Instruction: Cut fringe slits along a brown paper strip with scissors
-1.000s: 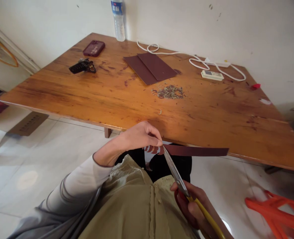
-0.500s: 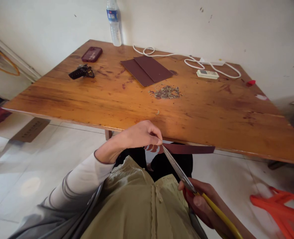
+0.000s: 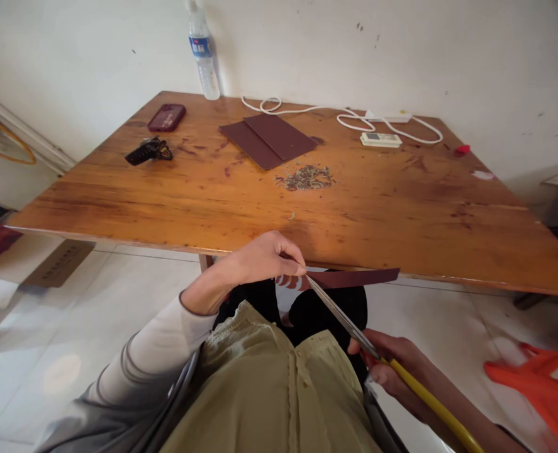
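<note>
Between thumb and fingers, my left hand pinches a dark red paper strip just off the table's front edge. The strip's left end has several curved cut-outs. My right hand grips scissors with yellow handles. Their blades point up and left, the tips meeting the strip right beside my left fingertips. The blades look nearly closed. On the table, a small heap of paper clippings lies in front of two dark red paper sheets, which overlap. One curved clipping sits nearer to me.
The wooden table holds a phone, keys, a water bottle, a white remote and a power strip with its cable. A red-orange plastic object stands at lower right; a cardboard box lies at left.
The view has tilted slightly. My right hand has shifted a little right, the scissors with it, and their tips stay at the strip. My left hand keeps its pinch.
</note>
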Demonstrator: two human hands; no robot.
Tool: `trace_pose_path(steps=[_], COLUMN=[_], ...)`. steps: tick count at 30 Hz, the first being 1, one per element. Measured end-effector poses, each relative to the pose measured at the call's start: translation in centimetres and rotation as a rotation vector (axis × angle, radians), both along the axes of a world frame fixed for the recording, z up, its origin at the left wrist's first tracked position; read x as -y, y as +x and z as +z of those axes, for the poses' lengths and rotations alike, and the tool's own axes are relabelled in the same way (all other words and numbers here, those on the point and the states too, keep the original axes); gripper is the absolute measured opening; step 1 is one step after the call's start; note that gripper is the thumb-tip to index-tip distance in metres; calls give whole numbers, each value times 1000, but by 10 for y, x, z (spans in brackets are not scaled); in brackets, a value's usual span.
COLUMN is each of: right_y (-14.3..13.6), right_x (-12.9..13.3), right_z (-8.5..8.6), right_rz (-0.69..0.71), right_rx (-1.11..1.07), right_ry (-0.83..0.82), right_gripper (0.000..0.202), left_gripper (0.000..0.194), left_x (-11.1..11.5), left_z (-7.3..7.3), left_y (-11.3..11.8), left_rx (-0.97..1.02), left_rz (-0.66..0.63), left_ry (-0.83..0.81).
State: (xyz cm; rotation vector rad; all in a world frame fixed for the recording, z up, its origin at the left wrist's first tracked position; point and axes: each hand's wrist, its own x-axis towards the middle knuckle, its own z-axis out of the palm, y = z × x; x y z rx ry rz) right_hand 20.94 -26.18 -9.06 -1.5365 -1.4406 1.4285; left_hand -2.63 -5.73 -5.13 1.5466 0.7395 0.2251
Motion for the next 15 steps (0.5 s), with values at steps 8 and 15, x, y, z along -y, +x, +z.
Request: trace_pose_path(steps=[8, 15], right_y=[4, 6], right_x=[-2, -4], right_z=[-15, -16], right_rz=[84, 62], right_rx=[97, 112], right_ry=[93, 108], right_gripper=[60, 55], left_gripper=[15, 16], left_x=[-1, 0], left_z=[-3, -4], left_y=[4, 7], left_rx=[-18, -74], left_rz=[-23, -12], left_ry=[-96, -30])
